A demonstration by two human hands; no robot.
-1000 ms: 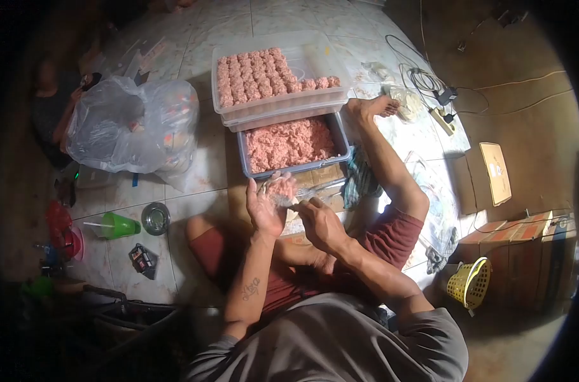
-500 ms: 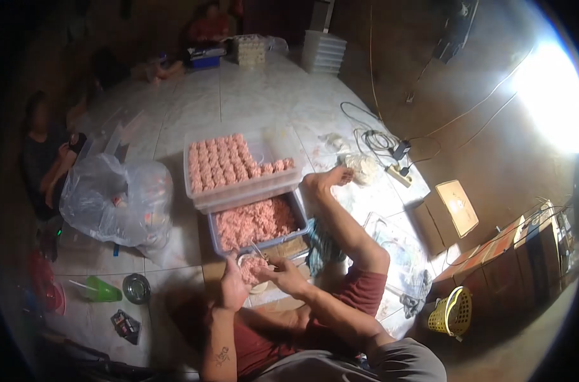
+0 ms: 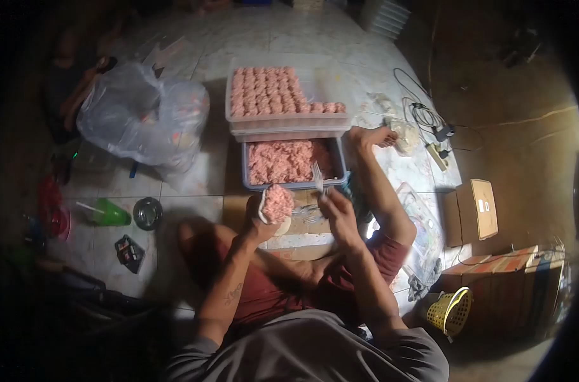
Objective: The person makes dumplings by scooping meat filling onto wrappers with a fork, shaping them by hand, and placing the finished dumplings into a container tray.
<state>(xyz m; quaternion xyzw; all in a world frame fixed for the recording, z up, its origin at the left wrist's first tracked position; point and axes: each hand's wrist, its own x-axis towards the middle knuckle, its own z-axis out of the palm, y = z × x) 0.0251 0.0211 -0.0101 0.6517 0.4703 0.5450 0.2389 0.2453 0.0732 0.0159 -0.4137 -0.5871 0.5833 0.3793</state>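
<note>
My left hand point(image 3: 259, 230) is closed around a thin white wrapper filled with pink minced meat point(image 3: 279, 204), held above my lap. To its right, my right hand point(image 3: 340, 219) grips a fork point(image 3: 317, 177), tines pointing up near the front rim of a blue-grey tub point(image 3: 254, 186). That tub holds loose pink mince point(image 3: 283, 159). Behind it stands a clear plastic box point(image 3: 289, 125) with rows of small meat-filled pieces point(image 3: 264, 92). A pale round piece point(image 3: 282, 226) partly shows just below the filled wrapper, on a brown board point(image 3: 235, 210).
At left lie a large clear plastic bag point(image 3: 118, 121), a green cup point(image 3: 113, 212) and a dark glass ashtray point(image 3: 147, 213). On the right are coiled cables point(image 3: 423, 114), a power strip point(image 3: 437, 156), a cardboard box point(image 3: 474, 213) and a yellow basket point(image 3: 450, 312). Another person point(image 3: 63, 83) sits at left.
My right hand has drawn apart from my left, moving right with the fork. The filled wrapper now shows more openly in my left hand. The whole view has tilted downward.
</note>
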